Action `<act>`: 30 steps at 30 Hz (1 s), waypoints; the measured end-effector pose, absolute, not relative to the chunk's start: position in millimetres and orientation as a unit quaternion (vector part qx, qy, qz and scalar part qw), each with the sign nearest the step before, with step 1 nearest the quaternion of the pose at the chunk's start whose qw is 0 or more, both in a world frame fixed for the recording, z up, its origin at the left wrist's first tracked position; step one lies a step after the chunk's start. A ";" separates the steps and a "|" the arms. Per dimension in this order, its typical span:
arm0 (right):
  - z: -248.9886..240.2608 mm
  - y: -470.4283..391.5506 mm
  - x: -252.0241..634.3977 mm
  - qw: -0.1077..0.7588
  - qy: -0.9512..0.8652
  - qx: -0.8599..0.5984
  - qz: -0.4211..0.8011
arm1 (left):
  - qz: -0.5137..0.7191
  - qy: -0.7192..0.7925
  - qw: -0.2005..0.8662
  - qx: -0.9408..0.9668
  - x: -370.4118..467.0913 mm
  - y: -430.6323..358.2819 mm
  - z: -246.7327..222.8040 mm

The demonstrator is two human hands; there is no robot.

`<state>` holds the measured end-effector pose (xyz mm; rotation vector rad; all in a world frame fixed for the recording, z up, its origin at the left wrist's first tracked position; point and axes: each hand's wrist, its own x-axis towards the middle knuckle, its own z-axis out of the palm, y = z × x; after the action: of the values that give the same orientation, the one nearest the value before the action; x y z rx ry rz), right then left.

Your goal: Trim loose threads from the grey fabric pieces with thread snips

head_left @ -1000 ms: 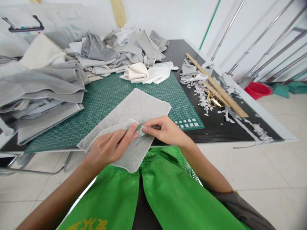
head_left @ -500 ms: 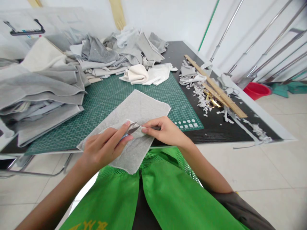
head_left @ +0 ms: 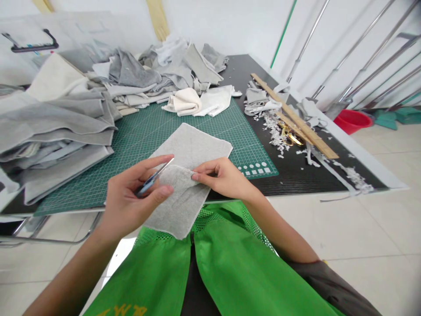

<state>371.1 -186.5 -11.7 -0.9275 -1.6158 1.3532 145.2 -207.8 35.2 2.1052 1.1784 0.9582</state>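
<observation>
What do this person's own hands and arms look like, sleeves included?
The left hand and right hand wear no visible gloves, rings or watch. The left forearm and right forearm are bare; a dark grey-brown sleeve shows above the right one, none above the left.

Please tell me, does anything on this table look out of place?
Yes: loose white scraps litter the right of the table near the gold scissors, and a long strip reaches the front edge; it looks untidy.
</observation>
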 end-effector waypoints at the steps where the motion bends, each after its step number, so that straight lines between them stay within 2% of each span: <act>1: -11.5 -186.6 370.9 0.407 -0.644 -0.368 0.533 | 0.343 0.454 0.269 0.777 147.0 -205.7 36.5; 5: -11.2 -186.4 371.2 0.407 -0.658 -0.357 0.524 | 0.250 0.477 0.253 0.803 152.9 -194.4 33.7; 10: -12.3 -186.1 373.6 0.396 -0.687 -0.340 0.505 | 0.194 0.458 0.243 0.833 151.4 -184.3 31.0; 15: -13.2 -187.4 375.2 0.393 -0.696 -0.343 0.495 | 0.174 0.460 0.222 0.842 147.7 -179.6 32.2; 21: -10.6 -189.0 375.1 0.389 -0.705 -0.355 0.475 | 0.206 0.477 0.244 0.819 148.5 -175.2 31.3; 27: -10.3 -189.4 376.3 0.387 -0.714 -0.354 0.464 | 0.107 0.416 0.298 0.853 150.7 -163.7 40.9; 30: -9.6 -190.1 376.7 0.379 -0.721 -0.361 0.454 | 0.097 0.410 0.298 0.857 148.8 -160.3 44.2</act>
<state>376.7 -190.1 -9.6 -0.9234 -1.8416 1.1599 148.8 -160.3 44.2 2.2770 1.0894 0.2581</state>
